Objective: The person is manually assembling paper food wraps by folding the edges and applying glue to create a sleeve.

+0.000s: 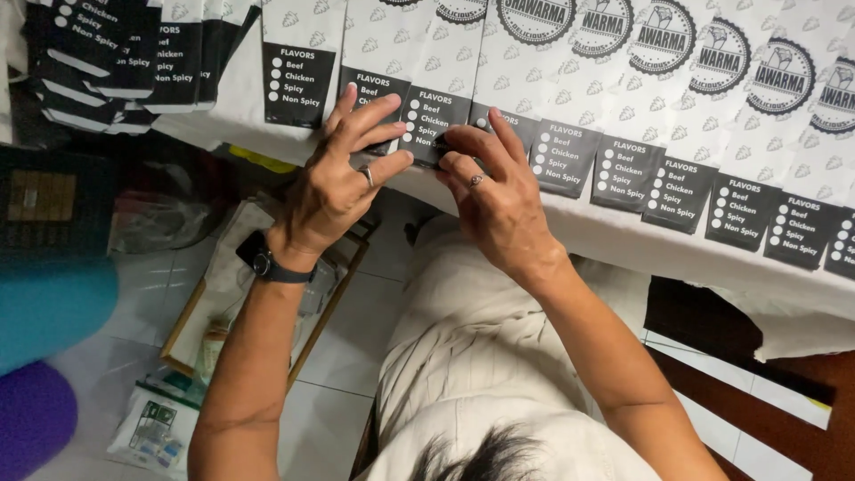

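Head view shows both hands meeting at the lower end of one paper bag (434, 125), on its black printed panel, near the table edge. The left hand (343, 183) has its fingers (378, 114) spread and laid flat across the panel and the neighbouring one, thumb stretched toward the bag's bottom corner, holding the paper down. The right hand (499, 200) has its fingers bunched, fingertips pinching or pressing at the same bottom edge; whether something small sits between them cannot be told. Each hand wears a ring, and a dark watch (265, 261) sits on the left wrist.

The bag lies in a long overlapping row of white bags (677, 107) fanned across a table covered in white cloth (614, 240), each with a round emblem and a black panel of white dots. A second stack of bags (116, 53) lies at the far left.

To do this well, it seems wise for the flat hand to keep the row from sliding while the pinching fingers work only on the one panel, square to its edge, so the fan stays even.

Below the table lie a wooden frame (334, 298) and tiled floor (329, 419).
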